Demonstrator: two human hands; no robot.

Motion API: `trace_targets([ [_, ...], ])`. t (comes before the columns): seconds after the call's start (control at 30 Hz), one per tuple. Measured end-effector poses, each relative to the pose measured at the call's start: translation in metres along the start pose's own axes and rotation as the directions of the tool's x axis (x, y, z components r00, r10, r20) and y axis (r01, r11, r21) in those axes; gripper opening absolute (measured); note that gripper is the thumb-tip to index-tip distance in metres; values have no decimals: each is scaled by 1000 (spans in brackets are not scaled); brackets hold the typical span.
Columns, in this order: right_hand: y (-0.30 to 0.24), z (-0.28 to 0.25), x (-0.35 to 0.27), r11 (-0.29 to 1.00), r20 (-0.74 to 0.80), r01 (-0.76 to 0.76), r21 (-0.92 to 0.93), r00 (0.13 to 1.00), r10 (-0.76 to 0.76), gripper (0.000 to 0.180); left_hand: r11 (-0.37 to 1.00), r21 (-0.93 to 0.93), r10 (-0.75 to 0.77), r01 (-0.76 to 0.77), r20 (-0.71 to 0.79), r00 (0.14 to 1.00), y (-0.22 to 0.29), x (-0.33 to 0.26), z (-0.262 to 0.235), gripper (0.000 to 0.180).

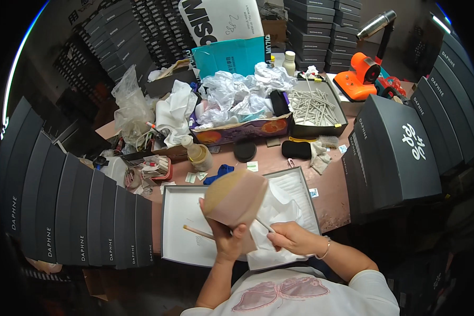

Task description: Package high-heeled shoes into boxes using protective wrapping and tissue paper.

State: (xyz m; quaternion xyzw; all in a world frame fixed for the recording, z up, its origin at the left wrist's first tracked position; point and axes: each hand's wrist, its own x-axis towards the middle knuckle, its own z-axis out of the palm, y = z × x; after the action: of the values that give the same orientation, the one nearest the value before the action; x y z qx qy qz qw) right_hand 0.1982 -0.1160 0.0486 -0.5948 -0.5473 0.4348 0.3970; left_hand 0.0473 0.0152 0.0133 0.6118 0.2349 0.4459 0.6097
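- Cupping a rounded, matte tan-and-pink item [237, 199] from below, left hand [226, 243] spread-fingered
- Pinching a slim, straight white stick [264, 225] between right hand [296, 239] thumb and curled fingers

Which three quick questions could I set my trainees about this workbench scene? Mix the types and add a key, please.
1. Which hand grips the thin pale stick?
2. True or false: the orange device stands on the person's left.
3. Fill the blank: the dark shallow box holds a heap of thin pale ____.

Key
1. The right hand; the left hand holds the tan rounded item.
2. False: the orange device is on the person's right.
3. Sticks.
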Motion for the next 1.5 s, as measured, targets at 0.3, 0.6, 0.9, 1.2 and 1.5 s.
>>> trace_targets([
  [0.3, -4, -141, 88, 561, -546, -173, -809, 574, -610, 39, 314, -771, -564, 555, 318, 762, 23, 14, -30, 81],
  [0.6, -16, 25, 83, 179, 296, 455, -872, 783, -547, 14, 369, -733, -699, 572, 187, 690, 9, -39, -4, 66],
  [0.9, 8, 43, 42, 697, 132, 491, -523, 854, -503, 18, 484, -704, -705, 520, 39, 708, 16, -58, -14, 66],
  [1.2, 41, 14, 12, 706, -258, 69, -705, 902, -346, 24, 407, -718, -734, 565, 112, 670, 10, -53, -26, 70],
  [1.5, 26, 37, 26, 668, -240, 67, -741, 903, -356, 13, 426, -741, -711, 518, 79, 698, 2, -52, -42, 70],
])
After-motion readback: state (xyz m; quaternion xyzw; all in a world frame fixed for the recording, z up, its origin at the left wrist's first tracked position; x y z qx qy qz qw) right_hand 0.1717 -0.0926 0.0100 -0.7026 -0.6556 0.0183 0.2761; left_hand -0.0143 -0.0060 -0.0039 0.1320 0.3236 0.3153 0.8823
